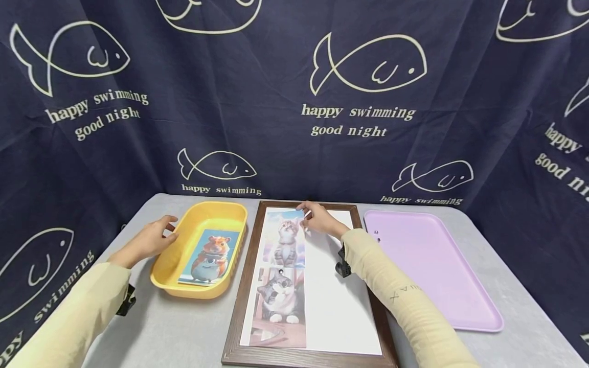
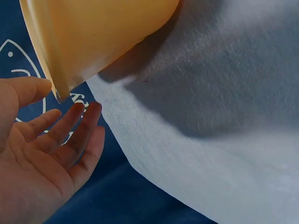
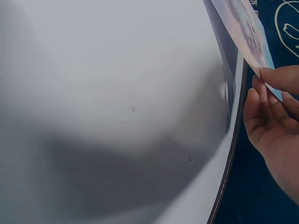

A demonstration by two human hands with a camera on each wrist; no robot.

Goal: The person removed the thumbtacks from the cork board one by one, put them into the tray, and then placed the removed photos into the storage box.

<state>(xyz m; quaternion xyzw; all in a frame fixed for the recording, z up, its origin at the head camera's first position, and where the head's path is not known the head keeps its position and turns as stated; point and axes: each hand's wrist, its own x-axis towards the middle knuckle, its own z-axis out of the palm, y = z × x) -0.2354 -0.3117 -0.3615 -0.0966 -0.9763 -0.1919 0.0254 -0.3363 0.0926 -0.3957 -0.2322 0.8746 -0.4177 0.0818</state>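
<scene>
Kitten photo (image 1: 286,236) corner, apparently between pinching fingers (image 3: 275,79)

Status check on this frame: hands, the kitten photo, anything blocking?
Right hand pinches the upper kitten photo at its top corner on the framed board. Left hand open beside the yellow basket. Nothing in the way.

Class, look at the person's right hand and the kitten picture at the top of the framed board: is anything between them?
Nothing visible. The right hand already pinches the upper right corner of the kitten picture, lifting that edge off the white framed board.
</scene>
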